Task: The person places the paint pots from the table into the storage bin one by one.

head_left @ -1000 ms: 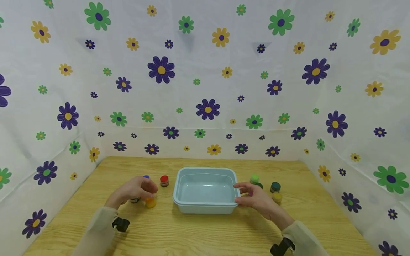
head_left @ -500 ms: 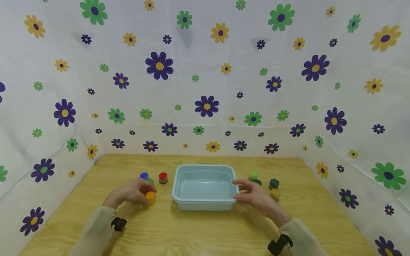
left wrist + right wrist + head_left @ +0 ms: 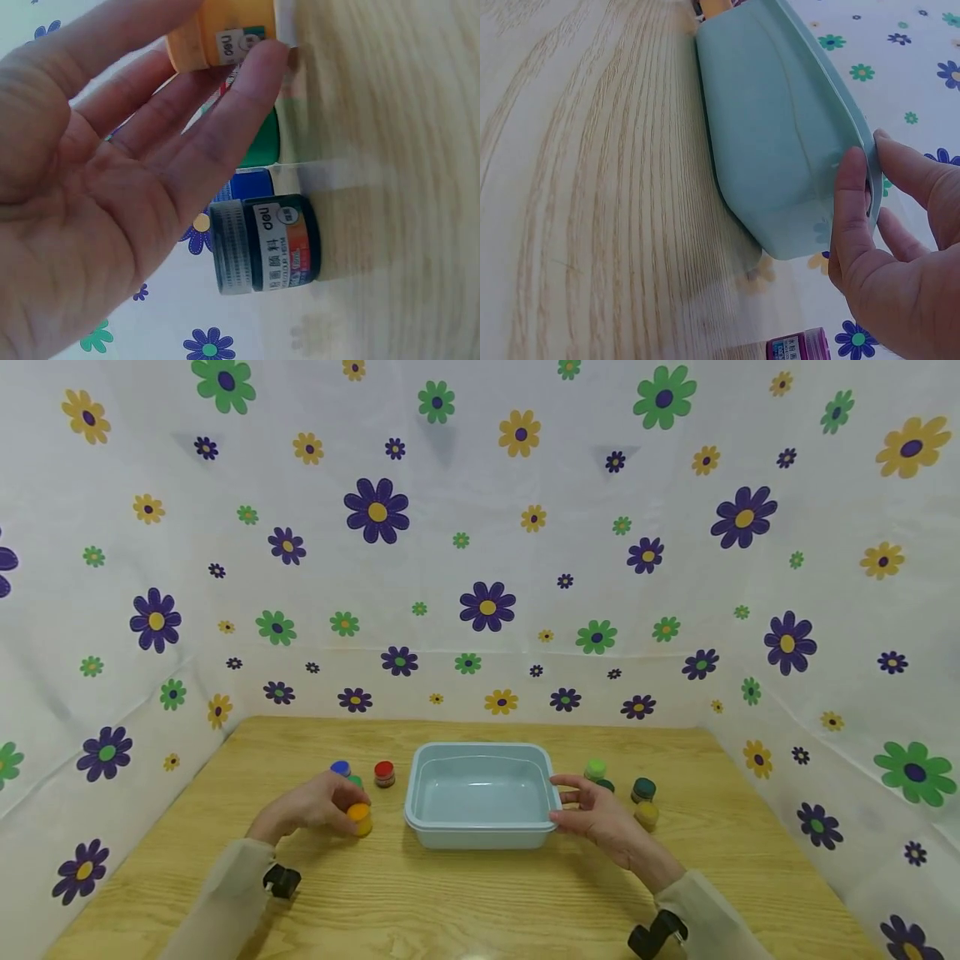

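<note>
Nearest, a person's pale sleeves (image 3: 225, 893) are showing on the left and right, and a small black thing (image 3: 282, 881) is sitting at each wrist. A wooden table (image 3: 480, 910) is lying under the jars and the tub.

The left hand (image 3: 307, 807) is holding an orange jar (image 3: 361, 819). The thumb and fingers are pinching it, so they are only about as far apart as the jar is wide. The jar is staying left of the tub, with a gap between them. I cannot tell if its bottom is touching the table. A dark jar (image 3: 283, 244) with a label is standing near this hand in the left wrist view.

The right hand (image 3: 600, 822) is pinching the right rim of a pale blue tub (image 3: 483, 839). The tub is sitting in the middle with its open top facing up.

A yellow jar (image 3: 647, 815) is standing past the right hand, and a teal jar (image 3: 643, 790) is standing just behind it. A purple jar (image 3: 799, 346) is showing near this hand in the right wrist view. A dark green lid (image 3: 604, 785) is peeking out past the fingers, and a light green jar (image 3: 596, 770) is standing farther back.

On the far left, a green lid (image 3: 355, 782) and a blue lid (image 3: 341, 768) are peeking over the left hand. A red jar (image 3: 384, 774) is standing to their right. Farthest away, a white sheet (image 3: 450, 568) with flowers is hanging.
</note>
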